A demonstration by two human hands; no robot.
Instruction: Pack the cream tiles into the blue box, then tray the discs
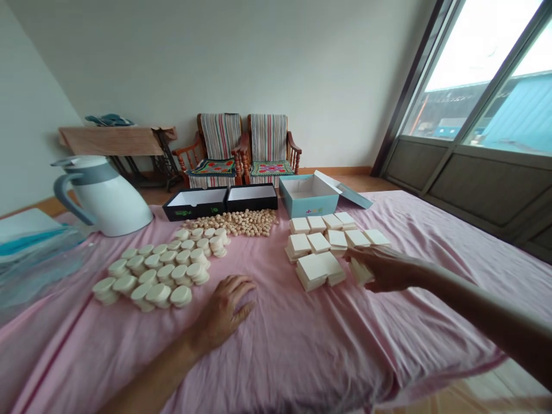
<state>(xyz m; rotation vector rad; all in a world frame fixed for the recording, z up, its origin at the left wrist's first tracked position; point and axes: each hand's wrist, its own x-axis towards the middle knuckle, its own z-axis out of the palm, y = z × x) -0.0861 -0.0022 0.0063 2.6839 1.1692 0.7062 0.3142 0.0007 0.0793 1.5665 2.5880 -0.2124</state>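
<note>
My right hand (374, 267) is closed around a stack of cream square pieces (360, 272) at the right of the cloth. Beside it, more stacks of square pieces (314, 270) stand in uneven rows. My left hand (228, 307) lies flat on the pink cloth with its fingers stretched out, holding nothing. To its left are several stacks of round cream discs (159, 294) in slanting rows. Behind the discs spreads a heap of small round wooden beads (248, 223). My right fingers partly hide the stack they grip.
Two black open boxes (196, 201) and a light blue box (309, 204) line the far side, with a blue lid (356, 195) leaning by the latter. A white-grey jug (110, 198) stands far left near clear plastic wrapping (43, 270). Two wooden chairs (219, 144) are beyond.
</note>
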